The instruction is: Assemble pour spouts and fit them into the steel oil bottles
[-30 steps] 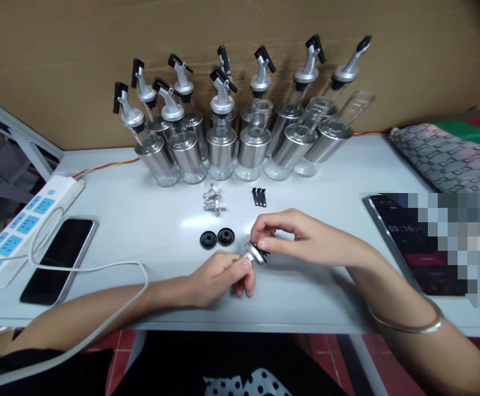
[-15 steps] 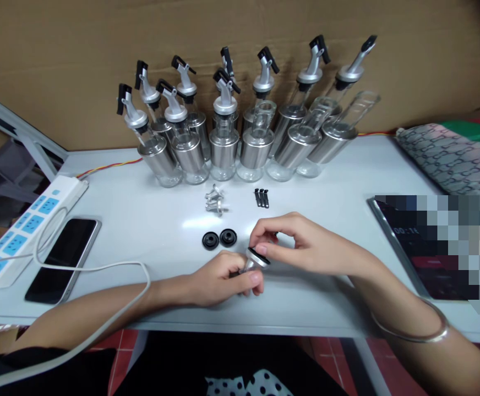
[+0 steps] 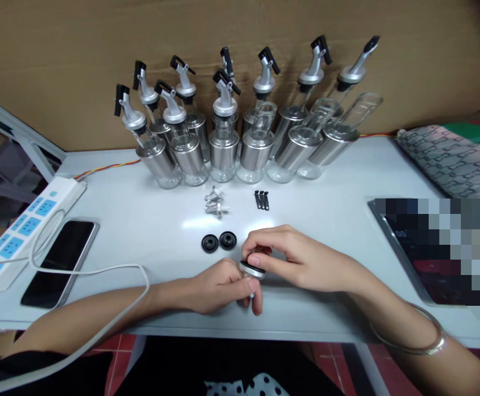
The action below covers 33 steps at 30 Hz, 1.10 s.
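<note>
In front of me, my left hand (image 3: 223,287) is closed round a silver pourer spout (image 3: 257,274) held upside down, its round collar upward. A black disc-shaped seal (image 3: 246,264) lies against the collar. My right hand (image 3: 295,258) grips this seal from above between thumb and fingers, which partly cover it. Just beyond my hands, two black ribbed seals (image 3: 228,240) lie side by side. Farther back are a couple of silver pourer spouts (image 3: 214,208) and, to their right, three small black levers (image 3: 261,201).
Several glass bottles with steel sleeves (image 3: 223,148) stand along the cardboard backing, most topped with pourers. At left are a power strip (image 3: 17,234), a phone (image 3: 60,264) and a white cable (image 3: 99,270) crossing over my left forearm. A tablet (image 3: 413,258) lies at right.
The pourer spout has turned more upright, its collar now nearly level. Both hands have come slightly nearer me, and my right fingers still rest on the seal.
</note>
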### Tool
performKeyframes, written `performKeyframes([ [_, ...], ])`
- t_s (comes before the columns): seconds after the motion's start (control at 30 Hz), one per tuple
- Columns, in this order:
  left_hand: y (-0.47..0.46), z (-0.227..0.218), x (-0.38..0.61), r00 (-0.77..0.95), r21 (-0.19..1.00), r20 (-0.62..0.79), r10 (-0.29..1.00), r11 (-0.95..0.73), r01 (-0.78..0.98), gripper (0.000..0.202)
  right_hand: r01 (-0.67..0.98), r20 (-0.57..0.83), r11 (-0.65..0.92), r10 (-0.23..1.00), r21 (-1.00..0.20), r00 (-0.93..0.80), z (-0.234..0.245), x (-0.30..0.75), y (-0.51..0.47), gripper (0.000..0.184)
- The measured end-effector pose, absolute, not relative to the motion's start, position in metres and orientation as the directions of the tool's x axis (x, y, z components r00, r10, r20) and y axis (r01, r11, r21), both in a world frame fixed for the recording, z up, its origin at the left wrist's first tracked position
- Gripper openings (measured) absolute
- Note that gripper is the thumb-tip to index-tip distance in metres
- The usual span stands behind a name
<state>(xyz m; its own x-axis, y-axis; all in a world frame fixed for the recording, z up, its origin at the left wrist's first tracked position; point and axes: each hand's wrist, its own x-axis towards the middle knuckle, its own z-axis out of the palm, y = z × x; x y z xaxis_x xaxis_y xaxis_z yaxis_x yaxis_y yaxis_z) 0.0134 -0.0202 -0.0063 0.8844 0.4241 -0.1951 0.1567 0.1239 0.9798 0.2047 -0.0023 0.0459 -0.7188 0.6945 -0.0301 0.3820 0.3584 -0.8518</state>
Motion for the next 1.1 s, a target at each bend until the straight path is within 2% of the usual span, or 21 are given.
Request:
performKeyframes([
  [0.13, -0.020, -0.008, 0.015, 0.879, 0.986, -0.164, 0.449, 0.067, 0.150, 0.067, 0.440, -0.111, 0.300, 0.710, -0.847, -0.696, 0.044, 0.201, -0.005, 0.015],
  [0.23, -0.021, -0.007, 0.017, 0.865, 0.993, -0.111, 0.489, 0.023, 0.114, 0.060, 0.451, -0.143, 0.289, 0.689, -0.845, -0.710, 0.042, 0.199, -0.006, 0.025],
  [0.33, -0.021, -0.006, 0.017, 0.848, 0.992, -0.120, 0.517, 0.032, 0.121, 0.051, 0.484, -0.075, 0.373, 0.727, -0.792, -0.683, 0.040, 0.198, -0.007, 0.037],
  [0.43, -0.021, -0.007, 0.018, 0.809, 0.989, -0.146, 0.569, 0.059, 0.137, 0.044, 0.544, -0.019, 0.417, 0.781, -0.728, -0.624, 0.039, 0.198, -0.007, 0.042],
  [0.53, -0.022, -0.011, 0.020, 0.745, 0.984, -0.149, 0.650, 0.171, 0.048, 0.035, 0.610, 0.003, 0.419, 0.825, -0.672, -0.565, 0.038, 0.198, -0.007, 0.045],
  [0.63, -0.023, -0.015, 0.022, 0.706, 0.945, -0.189, 0.682, 0.322, -0.058, 0.040, 0.635, -0.001, 0.406, 0.842, -0.657, -0.540, 0.037, 0.197, -0.007, 0.045],
  [0.7, -0.023, -0.016, 0.023, 0.698, 0.933, -0.207, 0.685, 0.352, -0.069, 0.043, 0.641, -0.001, 0.413, 0.840, -0.647, -0.542, 0.036, 0.196, -0.008, 0.045],
  [0.97, -0.024, -0.018, 0.024, 0.680, 0.950, -0.226, 0.698, 0.311, -0.003, 0.051, 0.644, 0.031, 0.411, 0.856, -0.645, -0.516, 0.033, 0.192, -0.011, 0.046],
  [1.1, -0.026, -0.016, 0.024, 0.663, 0.953, -0.241, 0.709, 0.301, 0.025, 0.048, 0.645, 0.011, 0.411, 0.848, -0.644, -0.529, 0.033, 0.191, -0.011, 0.043],
])
